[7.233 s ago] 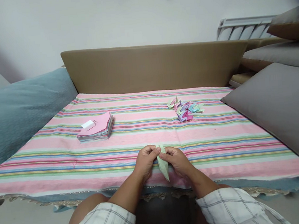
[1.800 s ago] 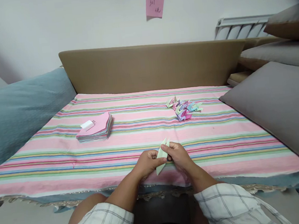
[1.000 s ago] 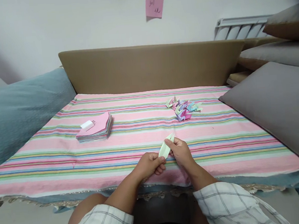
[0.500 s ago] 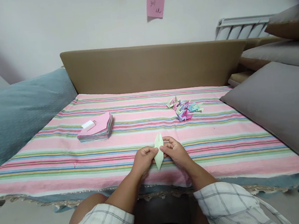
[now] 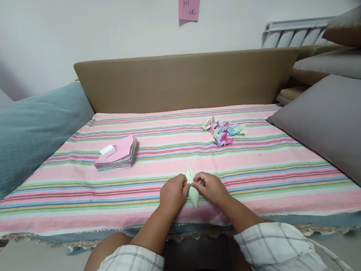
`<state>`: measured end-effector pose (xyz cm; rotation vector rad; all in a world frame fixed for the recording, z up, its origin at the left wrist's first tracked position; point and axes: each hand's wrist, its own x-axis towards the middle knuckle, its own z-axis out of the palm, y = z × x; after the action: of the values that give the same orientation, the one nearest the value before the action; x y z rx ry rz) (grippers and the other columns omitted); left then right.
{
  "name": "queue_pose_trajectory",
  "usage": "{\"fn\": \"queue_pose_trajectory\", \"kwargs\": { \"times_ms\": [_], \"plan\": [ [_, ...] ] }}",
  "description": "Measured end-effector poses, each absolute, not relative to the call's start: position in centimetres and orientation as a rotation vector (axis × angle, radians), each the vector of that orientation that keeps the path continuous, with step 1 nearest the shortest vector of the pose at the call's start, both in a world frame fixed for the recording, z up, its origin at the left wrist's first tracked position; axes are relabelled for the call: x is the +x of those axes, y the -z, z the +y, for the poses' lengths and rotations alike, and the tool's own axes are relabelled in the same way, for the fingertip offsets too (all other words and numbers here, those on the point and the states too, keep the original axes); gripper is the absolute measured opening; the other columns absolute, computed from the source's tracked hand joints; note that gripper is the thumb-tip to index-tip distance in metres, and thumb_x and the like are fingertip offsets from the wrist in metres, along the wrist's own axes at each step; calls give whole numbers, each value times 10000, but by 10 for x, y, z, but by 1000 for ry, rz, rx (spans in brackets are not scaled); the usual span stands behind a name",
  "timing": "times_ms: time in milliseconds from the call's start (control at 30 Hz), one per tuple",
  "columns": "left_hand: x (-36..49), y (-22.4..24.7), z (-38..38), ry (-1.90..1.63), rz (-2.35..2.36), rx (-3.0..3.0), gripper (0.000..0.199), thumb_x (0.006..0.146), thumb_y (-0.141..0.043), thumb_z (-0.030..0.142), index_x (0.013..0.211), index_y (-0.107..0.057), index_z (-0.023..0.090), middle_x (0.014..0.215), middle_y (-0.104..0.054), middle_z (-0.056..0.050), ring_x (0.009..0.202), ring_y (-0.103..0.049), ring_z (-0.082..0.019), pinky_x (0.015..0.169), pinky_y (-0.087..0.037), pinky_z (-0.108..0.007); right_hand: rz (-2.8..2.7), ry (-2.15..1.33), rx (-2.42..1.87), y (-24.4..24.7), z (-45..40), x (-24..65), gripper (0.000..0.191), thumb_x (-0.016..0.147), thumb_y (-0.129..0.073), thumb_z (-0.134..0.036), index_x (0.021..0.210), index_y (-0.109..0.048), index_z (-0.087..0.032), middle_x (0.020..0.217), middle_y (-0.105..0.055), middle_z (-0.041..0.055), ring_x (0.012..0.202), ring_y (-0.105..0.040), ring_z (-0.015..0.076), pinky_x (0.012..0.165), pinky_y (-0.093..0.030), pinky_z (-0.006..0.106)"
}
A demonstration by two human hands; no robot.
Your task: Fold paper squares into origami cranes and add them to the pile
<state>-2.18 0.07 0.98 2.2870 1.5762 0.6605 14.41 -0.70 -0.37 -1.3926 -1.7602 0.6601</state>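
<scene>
A pale green folded origami paper [image 5: 193, 197], long and pointed at both ends, is held near the front edge of the striped cloth. My left hand [image 5: 174, 192] pinches its left side at the middle. From the other side my right hand [image 5: 211, 187] grips the same paper, thumb and fingers closed close to the left thumb. One tip of the paper points away from me, the other toward me. The fingertips hide its middle part.
Several folded paper cranes [image 5: 223, 133] lie in a cluster on the striped cloth [image 5: 169, 153]. To the left is a stack of coloured paper [image 5: 118, 156] with a white plug adapter [image 5: 108, 150] on top. Grey cushions [image 5: 332, 125] stand at the right.
Both hands have shifted their hold, and the thumbs now meet at the paper's middle. The upper tips, apart before, now lie closer together. Cranes and stack stay put.
</scene>
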Motion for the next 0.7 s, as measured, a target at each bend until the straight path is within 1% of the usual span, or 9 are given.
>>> {"fn": "queue_pose_trajectory", "kwargs": {
  "times_ms": [67,133,200,267,333,533,633,700],
  "plan": [
    [-22,-7,2,-692,1535,2444,78,799,-561,273,811,-579,198,805,-593,-36,787,-527,-185,670,-373,-280,-1868,-500,-1359,5,-7,146,73,756,-609,-254,804,-636,-206,853,-622,50,776,-557,174,699,-440,300],
    [-22,-4,5,-769,1390,2573,71,811,-553,238,833,-602,191,901,-614,-57,864,-529,-194,765,-390,-312,-1943,-408,-1301,6,-6,148,69,759,-606,-205,815,-646,-205,936,-616,70,869,-550,192,762,-439,320],
    [-23,-1,8,-794,1231,2649,111,843,-512,216,829,-618,188,914,-639,-56,867,-541,-187,809,-389,-329,-2017,-391,-1251,8,-4,151,78,762,-601,-167,806,-649,-209,917,-633,60,880,-548,195,789,-431,332],
    [-24,2,11,-759,1152,2673,156,864,-484,216,822,-631,185,858,-658,-50,823,-552,-179,803,-393,-331,-2076,-425,-1220,8,-3,153,103,767,-590,-141,806,-651,-215,885,-658,41,856,-562,187,790,-426,330],
    [-25,3,13,-718,1143,2661,150,859,-500,223,839,-643,183,818,-669,-48,798,-559,-180,790,-401,-329,-2103,-463,-1204,8,-3,155,117,770,-585,-135,815,-655,-216,900,-677,34,858,-579,180,795,-425,326],
    [-28,-1,16,-678,1082,2616,125,831,-548,207,871,-665,189,871,-691,-48,851,-585,-187,828,-401,-335,-2156,-483,-1171,7,-4,159,125,780,-559,-143,797,-660,-213,948,-687,38,908,-601,182,841,-413,338],
    [-30,-4,16,-668,1014,2620,149,829,-533,164,869,-673,195,899,-691,-44,874,-582,-182,839,-398,-332,-2156,-515,-1179,7,-4,161,118,759,-571,-140,814,-646,-213,960,-684,34,904,-596,185,836,-414,340],
    [-31,-4,15,-688,977,2636,169,834,-526,166,862,-687,209,921,-687,-43,890,-570,-180,843,-396,-334,-2140,-532,-1206,7,-3,162,135,743,-578,-129,835,-633,-210,956,-682,34,893,-590,188,819,-419,335]
  ]
}}
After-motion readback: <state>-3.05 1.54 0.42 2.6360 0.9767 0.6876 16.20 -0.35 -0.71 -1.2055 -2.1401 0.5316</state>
